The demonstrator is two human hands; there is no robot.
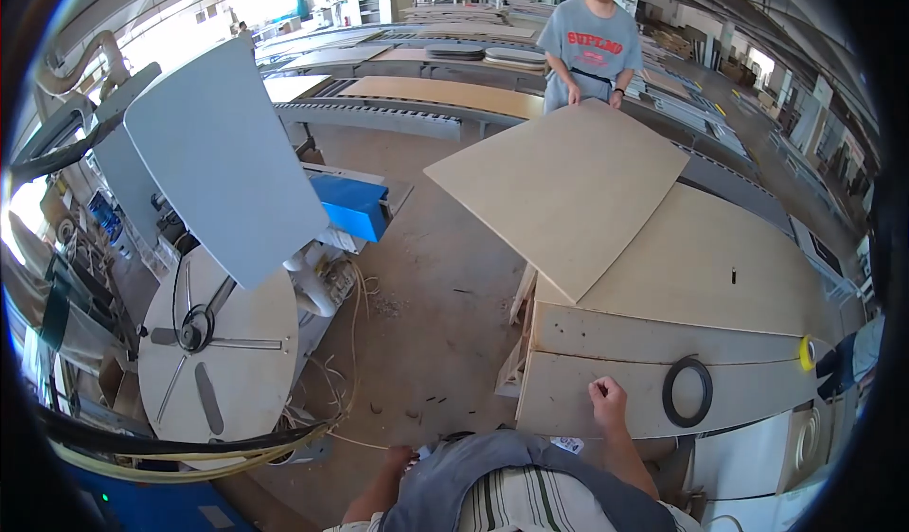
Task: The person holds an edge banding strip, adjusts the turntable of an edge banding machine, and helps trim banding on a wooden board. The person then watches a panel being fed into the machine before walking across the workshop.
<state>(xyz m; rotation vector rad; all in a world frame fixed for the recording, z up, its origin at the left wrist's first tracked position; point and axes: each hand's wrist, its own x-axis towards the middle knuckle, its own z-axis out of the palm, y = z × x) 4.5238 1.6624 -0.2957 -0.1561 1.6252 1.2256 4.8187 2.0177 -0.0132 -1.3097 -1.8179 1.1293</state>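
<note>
My right hand (609, 406) is raised over the near edge of the work table (568, 395), its fingers curled into a loose fist with nothing seen in it. To its right a black ring-shaped roll (669, 395) lies flat on the table. Low by my waist is my left hand (401, 457), close to my grey apron (473, 461); its fingers are too small and dark to make out. Farther off, a large beige board (578, 191) lies at an angle across another board (720, 257) on the table. A co-worker (592, 44) has both hands at its far edge.
On the left stands a machine with a round slotted disc (237, 381) and a tilted grey panel (222, 163). Cables (189, 453) run beside it. Yellow tape (807, 353) sits at the table's right. Roller conveyors (379, 115) with boards lie behind. Scraps dot the floor (407, 343).
</note>
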